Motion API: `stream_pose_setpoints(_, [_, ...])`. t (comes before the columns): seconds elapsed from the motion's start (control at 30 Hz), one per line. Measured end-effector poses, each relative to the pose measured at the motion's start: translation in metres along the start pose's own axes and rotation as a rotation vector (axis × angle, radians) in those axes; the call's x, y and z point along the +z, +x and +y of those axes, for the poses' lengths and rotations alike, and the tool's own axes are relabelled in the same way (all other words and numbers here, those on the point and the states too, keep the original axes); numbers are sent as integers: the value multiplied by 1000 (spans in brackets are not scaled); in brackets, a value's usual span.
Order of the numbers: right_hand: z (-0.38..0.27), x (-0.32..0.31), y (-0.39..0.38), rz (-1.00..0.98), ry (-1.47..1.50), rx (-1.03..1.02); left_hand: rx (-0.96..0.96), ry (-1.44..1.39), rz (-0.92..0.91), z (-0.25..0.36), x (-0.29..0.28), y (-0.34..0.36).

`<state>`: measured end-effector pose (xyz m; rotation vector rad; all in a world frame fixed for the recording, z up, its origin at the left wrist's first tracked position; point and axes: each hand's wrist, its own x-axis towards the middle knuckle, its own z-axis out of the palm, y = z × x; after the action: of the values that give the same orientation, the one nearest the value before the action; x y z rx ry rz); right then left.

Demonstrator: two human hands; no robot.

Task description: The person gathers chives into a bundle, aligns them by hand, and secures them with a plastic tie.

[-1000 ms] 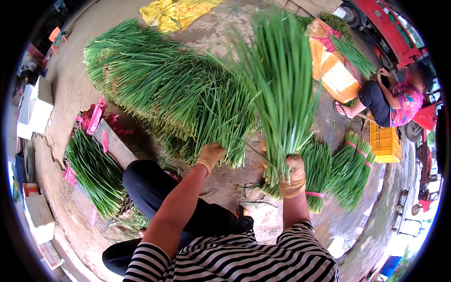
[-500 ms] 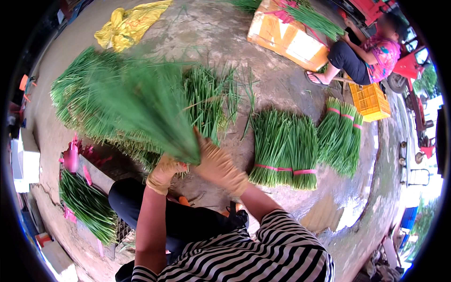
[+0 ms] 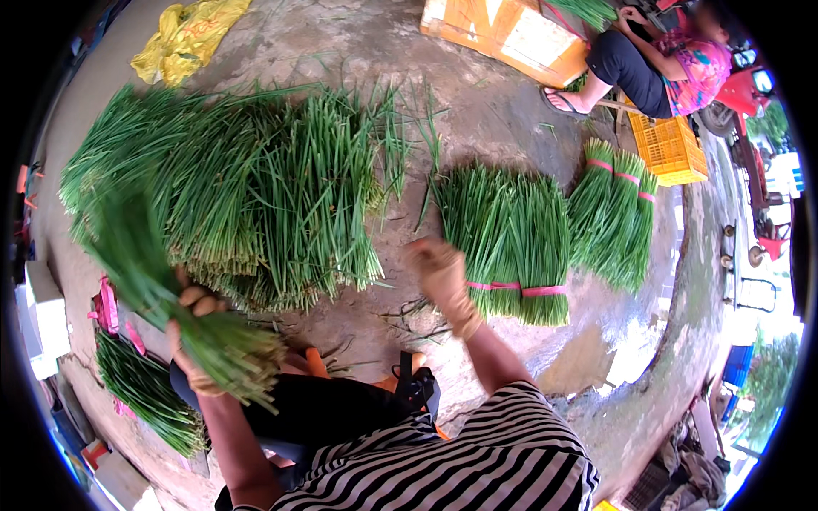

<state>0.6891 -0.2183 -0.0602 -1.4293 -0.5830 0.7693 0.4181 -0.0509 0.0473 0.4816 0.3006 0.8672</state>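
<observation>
My left hand (image 3: pixel 198 341), in a tan glove, grips a thick bunch of garlic chives (image 3: pixel 230 345). Its cut pale ends point toward my lap, while the green tips are blurred toward the far left. Apart from it, my right hand (image 3: pixel 436 271), also gloved, hangs over the floor with its fingers curled together and nothing seen in them. Just right of that hand lie chive bundles tied with pink bands (image 3: pixel 545 291). Ahead of me spreads a big heap of loose chives (image 3: pixel 290 187).
More tied bundles (image 3: pixel 609 226) lie farther right. Chives lie on a low stand (image 3: pixel 141 387) by my left knee, with pink strips (image 3: pixel 106 307) beside them. A yellow sack (image 3: pixel 183 43), an orange-and-white box (image 3: pixel 503 38) and a yellow crate (image 3: pixel 669 149) stand farther off, near a seated person (image 3: pixel 648 72).
The bunch has swung left and down in my left hand. My right hand has come off it and moved right, toward the tied bundles. The view has shifted slightly.
</observation>
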Motion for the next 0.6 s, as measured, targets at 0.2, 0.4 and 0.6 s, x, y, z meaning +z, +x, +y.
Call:
stream_pose_setpoints(0.2, [157, -268, 17, 828, -531, -85, 115, -181, -52, 49, -29, -22])
stream_pose_setpoints(0.4, [134, -304, 38, 812, -1197, 196, 249, -160, 16, 56, -34, -45])
stream_pose_setpoints(0.6, [129, -297, 55, 573, -1524, 327, 255, -199, -5, 52, -29, -39])
